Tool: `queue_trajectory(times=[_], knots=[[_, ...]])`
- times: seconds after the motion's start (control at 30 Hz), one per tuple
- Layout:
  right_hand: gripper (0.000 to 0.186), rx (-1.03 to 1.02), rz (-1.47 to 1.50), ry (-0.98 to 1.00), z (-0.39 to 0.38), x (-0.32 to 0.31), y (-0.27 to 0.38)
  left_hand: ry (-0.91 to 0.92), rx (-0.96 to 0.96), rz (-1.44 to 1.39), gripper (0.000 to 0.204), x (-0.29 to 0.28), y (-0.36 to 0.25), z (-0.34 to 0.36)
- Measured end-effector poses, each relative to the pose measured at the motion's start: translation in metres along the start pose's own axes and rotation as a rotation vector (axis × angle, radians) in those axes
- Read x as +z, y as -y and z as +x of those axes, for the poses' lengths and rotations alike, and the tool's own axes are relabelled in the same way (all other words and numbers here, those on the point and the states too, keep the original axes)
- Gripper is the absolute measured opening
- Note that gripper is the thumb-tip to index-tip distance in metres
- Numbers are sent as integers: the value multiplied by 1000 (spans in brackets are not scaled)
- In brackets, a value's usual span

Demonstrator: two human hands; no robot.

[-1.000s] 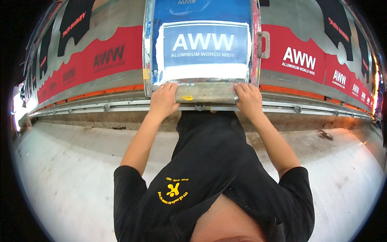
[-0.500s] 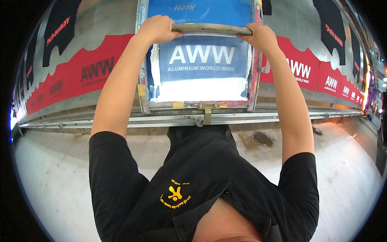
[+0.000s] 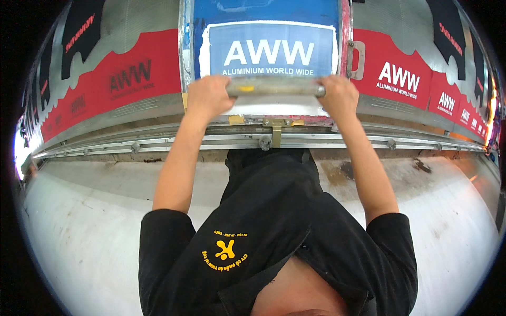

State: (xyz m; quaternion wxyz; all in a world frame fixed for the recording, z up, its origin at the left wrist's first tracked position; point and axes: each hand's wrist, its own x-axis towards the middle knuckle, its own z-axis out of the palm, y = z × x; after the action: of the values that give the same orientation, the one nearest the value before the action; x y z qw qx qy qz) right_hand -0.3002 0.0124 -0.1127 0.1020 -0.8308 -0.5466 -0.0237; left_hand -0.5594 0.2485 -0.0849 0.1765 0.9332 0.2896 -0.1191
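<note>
My left hand (image 3: 211, 97) and my right hand (image 3: 339, 96) are closed round the two ends of a grey squeegee (image 3: 279, 86), slightly blurred by motion. It lies across a screen-printing frame (image 3: 346, 58) with a blue-coated mesh (image 3: 271, 11). In the mesh, a paler stencil window (image 3: 269, 32) shows large white lettering. White ink (image 3: 279, 109) fills the strip between the squeegee and the frame's near edge, and more white lines the window's left side. The squeegee's blade is hidden from me.
A metal rail (image 3: 211, 142) with a brass-coloured bracket (image 3: 276, 136) runs along the near table edge. Red fabric pieces with lettering (image 3: 121, 79) lie on the left, others (image 3: 398, 73) on the right. Black garment pieces (image 3: 84, 29) lie beyond. A handle (image 3: 357, 60) sticks out beside the frame.
Both hands have drawn the squeegee toward me, from the far side of the lettering to its near side. My elbows have come back, and the view has shifted slightly.
</note>
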Motion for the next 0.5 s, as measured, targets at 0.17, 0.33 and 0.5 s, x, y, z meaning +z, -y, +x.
queue_trajectory(times=[0.17, 0.33, 0.5], knots=[[32, 12, 137, 239, 29, -35, -1, 202, -32, -6, 50, -38, -5, 10], [50, 114, -6, 374, 140, -34, -29, 103, 60, 120, 55, -91, 21, 115], [49, 145, -108, 313, 184, -4, -38, -66, 56, 174, 47, -68, 40, 166]])
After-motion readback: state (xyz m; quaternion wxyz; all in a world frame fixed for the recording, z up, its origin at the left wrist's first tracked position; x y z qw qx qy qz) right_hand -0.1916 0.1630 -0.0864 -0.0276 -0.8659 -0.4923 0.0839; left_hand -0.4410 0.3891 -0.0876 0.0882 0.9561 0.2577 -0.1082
